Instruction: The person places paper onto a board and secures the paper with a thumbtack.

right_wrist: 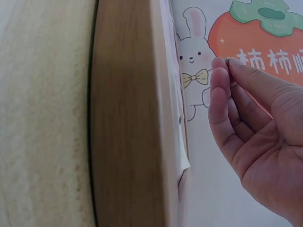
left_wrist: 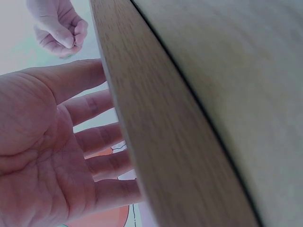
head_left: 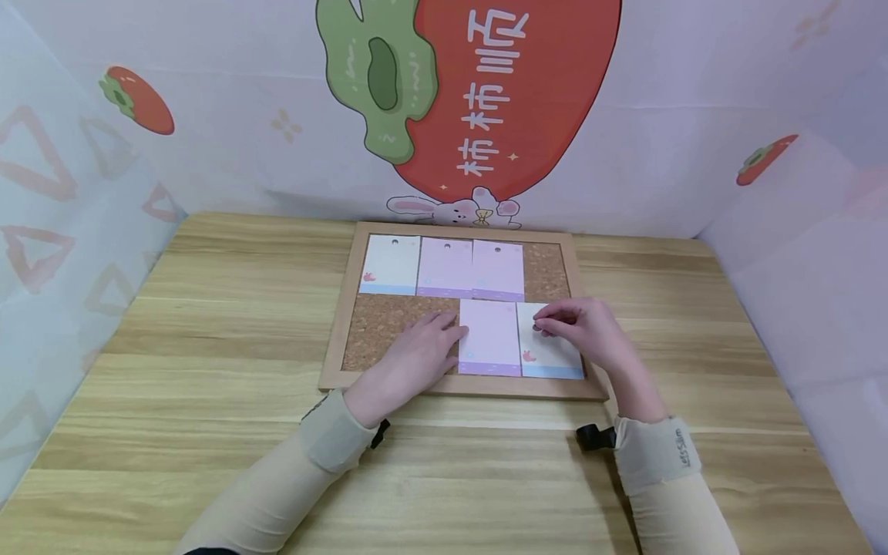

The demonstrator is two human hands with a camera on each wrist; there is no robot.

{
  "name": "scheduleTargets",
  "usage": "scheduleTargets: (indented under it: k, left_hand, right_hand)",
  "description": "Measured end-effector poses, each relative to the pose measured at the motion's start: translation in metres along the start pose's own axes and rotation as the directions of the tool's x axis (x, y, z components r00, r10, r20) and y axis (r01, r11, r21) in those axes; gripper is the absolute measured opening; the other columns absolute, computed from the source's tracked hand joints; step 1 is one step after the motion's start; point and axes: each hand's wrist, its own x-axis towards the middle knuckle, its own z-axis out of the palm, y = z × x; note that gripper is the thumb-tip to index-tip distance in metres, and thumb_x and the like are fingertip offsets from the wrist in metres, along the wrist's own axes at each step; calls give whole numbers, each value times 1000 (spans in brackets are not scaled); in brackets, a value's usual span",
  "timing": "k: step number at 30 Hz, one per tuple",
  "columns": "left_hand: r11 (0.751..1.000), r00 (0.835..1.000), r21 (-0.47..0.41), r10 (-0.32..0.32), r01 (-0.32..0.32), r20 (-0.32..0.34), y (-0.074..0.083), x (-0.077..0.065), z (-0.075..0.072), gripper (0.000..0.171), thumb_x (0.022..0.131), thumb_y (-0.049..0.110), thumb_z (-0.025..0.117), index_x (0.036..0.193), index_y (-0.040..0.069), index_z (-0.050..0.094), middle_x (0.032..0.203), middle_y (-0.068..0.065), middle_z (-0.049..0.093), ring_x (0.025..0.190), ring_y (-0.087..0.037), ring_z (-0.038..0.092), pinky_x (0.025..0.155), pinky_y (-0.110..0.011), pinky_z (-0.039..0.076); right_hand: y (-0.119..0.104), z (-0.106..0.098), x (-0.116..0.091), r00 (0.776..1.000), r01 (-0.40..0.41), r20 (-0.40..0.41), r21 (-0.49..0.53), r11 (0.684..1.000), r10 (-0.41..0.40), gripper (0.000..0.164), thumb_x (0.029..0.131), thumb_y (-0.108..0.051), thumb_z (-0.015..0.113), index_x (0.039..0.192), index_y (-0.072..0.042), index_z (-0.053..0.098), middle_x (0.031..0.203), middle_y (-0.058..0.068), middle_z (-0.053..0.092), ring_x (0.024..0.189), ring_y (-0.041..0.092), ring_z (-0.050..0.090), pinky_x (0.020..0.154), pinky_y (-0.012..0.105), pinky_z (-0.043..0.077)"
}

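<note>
A wood-framed corkboard [head_left: 391,312] lies on the table, with paper note cards on it. My left hand [head_left: 419,351] rests on the board with fingers spread, its fingertips at the left edge of the lower pink card [head_left: 489,335]. Over the lower white card [head_left: 553,356], my right hand [head_left: 593,330] pinches a small dark thumbtack [right_wrist: 227,61] between thumb and index finger. In the right wrist view the pinch is raised off the board. The upper row holds a white card [head_left: 390,266] and two pink cards [head_left: 445,271], each with a dark tack near its top.
The wooden frame [head_left: 465,385] borders the board. Bare cork shows at the upper right and lower left. Wood-grain table [head_left: 208,347] surrounds the board, and a printed backdrop [head_left: 243,169] with persimmons and a rabbit stands behind it.
</note>
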Motion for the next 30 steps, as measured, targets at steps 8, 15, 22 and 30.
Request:
scheduleTargets:
  k: [8, 15, 22, 30]
  left_hand:
    - [1000, 1000, -9, 7, -7, -4, 0, -4, -1, 44, 96, 21, 68, 138, 14, 59, 152, -12, 49, 140, -37, 45, 103, -64, 46]
    - [1000, 1000, -4, -1, 1, 4, -1, -3, 0, 45, 96, 22, 68, 139, 15, 59, 153, -11, 48, 141, -38, 44, 105, -63, 45]
    - [1000, 1000, -7, -17, 17, 19, 1, -1, -1, 45, 96, 24, 67, 140, 15, 58, 154, -12, 46, 143, -38, 43, 106, -64, 43]
    - [1000, 999, 0, -31, 31, 41, 1, 0, -2, 46, 98, 24, 65, 142, 16, 56, 156, -10, 44, 145, -36, 41, 108, -64, 42]
  right_hand:
    - [-4, -2, 11, 995, -65, 76, 5, 998, 64, 14, 93, -7, 69, 104, -1, 75, 96, 14, 77, 81, 16, 72, 74, 21, 58]
    - [-15, -2, 29, 984, -121, 131, -7, 993, 121, 14, 94, -7, 68, 105, -2, 74, 99, 16, 77, 84, 21, 71, 79, 30, 60]
    - [-24, 8, 49, 973, -159, 167, -31, 987, 162, 14, 93, -12, 70, 103, -3, 76, 92, 13, 77, 78, 20, 69, 75, 26, 59]
    - [-30, 17, 66, 937, -288, 217, 27, 957, 276, 20, 93, -16, 71, 106, -2, 73, 83, 9, 76, 69, 14, 65, 65, 23, 54]
